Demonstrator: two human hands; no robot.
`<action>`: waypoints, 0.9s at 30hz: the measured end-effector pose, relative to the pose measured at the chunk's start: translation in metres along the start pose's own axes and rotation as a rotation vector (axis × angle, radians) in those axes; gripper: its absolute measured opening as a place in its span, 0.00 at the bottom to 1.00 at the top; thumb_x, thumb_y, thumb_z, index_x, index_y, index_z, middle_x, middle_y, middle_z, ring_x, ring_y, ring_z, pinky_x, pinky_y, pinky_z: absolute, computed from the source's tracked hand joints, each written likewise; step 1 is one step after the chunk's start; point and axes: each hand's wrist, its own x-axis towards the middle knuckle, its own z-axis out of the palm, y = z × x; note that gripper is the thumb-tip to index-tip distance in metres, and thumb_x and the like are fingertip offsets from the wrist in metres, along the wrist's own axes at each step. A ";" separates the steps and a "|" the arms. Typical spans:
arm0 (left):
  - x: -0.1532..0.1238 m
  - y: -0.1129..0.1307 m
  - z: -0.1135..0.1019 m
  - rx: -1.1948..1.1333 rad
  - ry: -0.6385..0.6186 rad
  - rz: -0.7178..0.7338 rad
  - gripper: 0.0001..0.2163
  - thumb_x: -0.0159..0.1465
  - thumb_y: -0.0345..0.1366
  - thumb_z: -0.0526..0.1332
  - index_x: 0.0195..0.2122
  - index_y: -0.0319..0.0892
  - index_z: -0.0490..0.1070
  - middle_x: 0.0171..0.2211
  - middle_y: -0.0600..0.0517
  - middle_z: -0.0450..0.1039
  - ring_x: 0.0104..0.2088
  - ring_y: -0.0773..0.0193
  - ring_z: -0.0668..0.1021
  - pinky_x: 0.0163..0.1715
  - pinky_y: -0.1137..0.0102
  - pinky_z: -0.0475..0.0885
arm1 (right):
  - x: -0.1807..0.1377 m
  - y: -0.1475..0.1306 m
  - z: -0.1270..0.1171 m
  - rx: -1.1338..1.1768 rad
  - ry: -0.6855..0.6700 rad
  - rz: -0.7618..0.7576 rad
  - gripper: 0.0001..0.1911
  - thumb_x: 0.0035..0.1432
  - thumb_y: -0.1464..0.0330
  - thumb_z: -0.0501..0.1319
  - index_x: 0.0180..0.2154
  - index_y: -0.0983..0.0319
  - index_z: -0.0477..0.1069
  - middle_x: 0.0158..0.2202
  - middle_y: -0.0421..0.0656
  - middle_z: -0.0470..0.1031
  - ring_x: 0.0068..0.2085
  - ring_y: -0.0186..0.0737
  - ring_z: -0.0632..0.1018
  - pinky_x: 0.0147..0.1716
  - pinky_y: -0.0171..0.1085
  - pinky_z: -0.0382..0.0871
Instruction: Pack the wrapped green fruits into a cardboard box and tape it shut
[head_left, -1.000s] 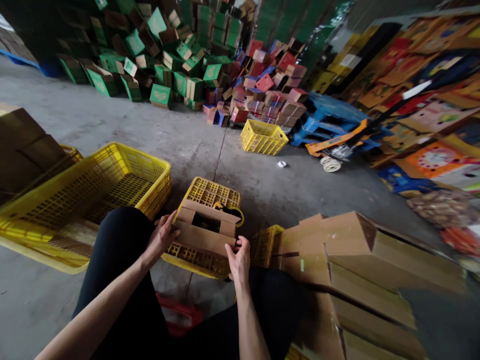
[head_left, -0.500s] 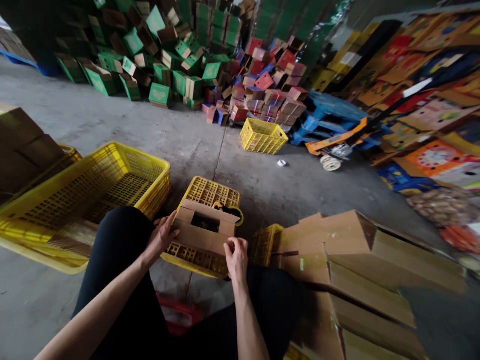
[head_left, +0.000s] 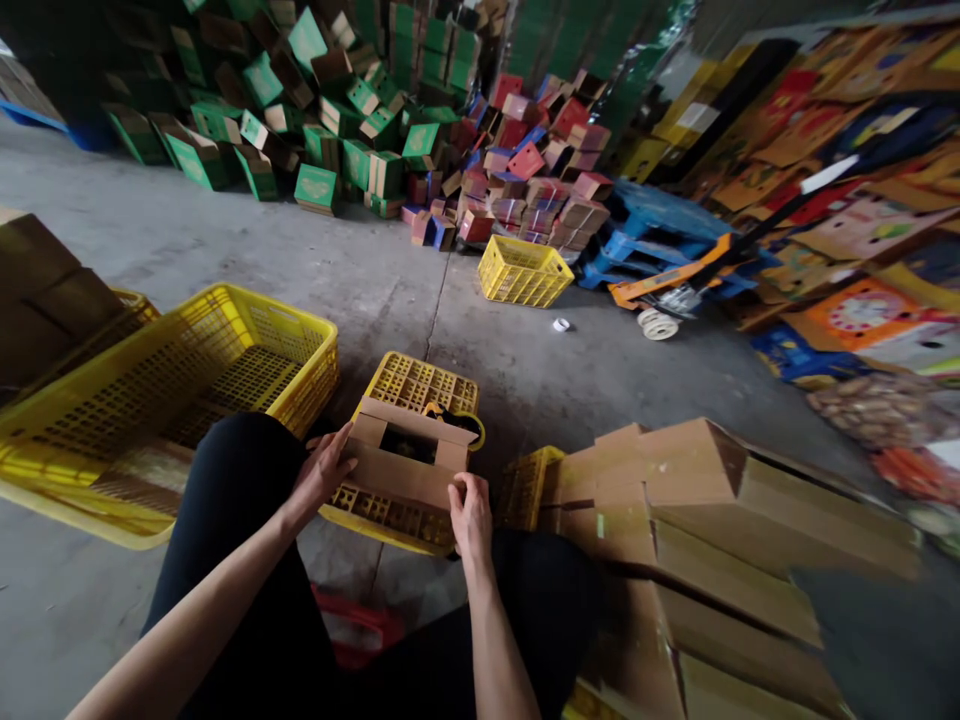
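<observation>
A small brown cardboard box (head_left: 401,479) rests on an upturned yellow crate (head_left: 424,378) between my knees. Its long flaps are partly folded in, and a dark gap shows between them. At the box's left end, my left hand (head_left: 324,470) holds the near flap's corner with thumb and fingers. My right hand (head_left: 471,512) grips the flap's right corner, its fingers curled and their tips partly hidden. Just behind the box, a tape dispenser (head_left: 455,420) with a yellowish roll lies on the crate.
A large yellow crate (head_left: 300,345) stands to the left, with cardboard inside. Stacked cardboard boxes (head_left: 690,470) lie at the right. Farther off are another yellow crate (head_left: 525,272), a pallet jack (head_left: 675,283), blue pallets (head_left: 637,235) and heaps of green cartons (head_left: 315,187).
The whole view shifts slightly left. Both hands keep their places on the cardboard box, and its flaps look the same.
</observation>
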 end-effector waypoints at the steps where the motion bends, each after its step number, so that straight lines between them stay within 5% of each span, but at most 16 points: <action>1: 0.000 0.000 0.000 0.011 0.009 -0.001 0.33 0.65 0.36 0.62 0.73 0.46 0.62 0.60 0.45 0.74 0.59 0.50 0.78 0.59 0.58 0.74 | 0.000 0.002 0.002 0.001 0.012 0.005 0.09 0.66 0.65 0.57 0.46 0.58 0.73 0.45 0.48 0.75 0.45 0.48 0.81 0.48 0.46 0.78; 7: 0.001 0.000 0.002 0.056 -0.004 -0.010 0.34 0.65 0.36 0.62 0.74 0.45 0.60 0.60 0.43 0.74 0.57 0.48 0.78 0.55 0.58 0.75 | 0.006 0.013 0.010 0.009 0.098 0.027 0.29 0.63 0.64 0.60 0.64 0.62 0.65 0.57 0.57 0.73 0.58 0.58 0.76 0.57 0.54 0.74; 11: 0.003 0.000 0.002 0.043 -0.009 -0.002 0.34 0.64 0.35 0.62 0.73 0.44 0.62 0.59 0.42 0.74 0.54 0.47 0.79 0.54 0.58 0.75 | 0.013 0.019 0.012 -0.022 0.082 0.058 0.36 0.59 0.64 0.63 0.68 0.65 0.63 0.59 0.60 0.73 0.61 0.65 0.73 0.62 0.61 0.67; 17: 0.007 0.007 -0.004 -0.032 0.085 0.053 0.29 0.66 0.37 0.62 0.69 0.47 0.67 0.59 0.42 0.73 0.57 0.46 0.78 0.59 0.55 0.73 | 0.014 0.021 0.018 0.016 0.065 0.085 0.40 0.56 0.67 0.62 0.70 0.64 0.62 0.55 0.58 0.74 0.58 0.63 0.75 0.62 0.59 0.67; 27: 0.005 0.018 -0.004 -0.178 0.087 0.047 0.28 0.70 0.41 0.59 0.72 0.45 0.63 0.57 0.42 0.75 0.45 0.54 0.83 0.49 0.58 0.78 | 0.021 0.022 0.018 0.086 0.063 0.063 0.42 0.52 0.71 0.62 0.70 0.60 0.62 0.56 0.55 0.76 0.56 0.61 0.78 0.57 0.59 0.73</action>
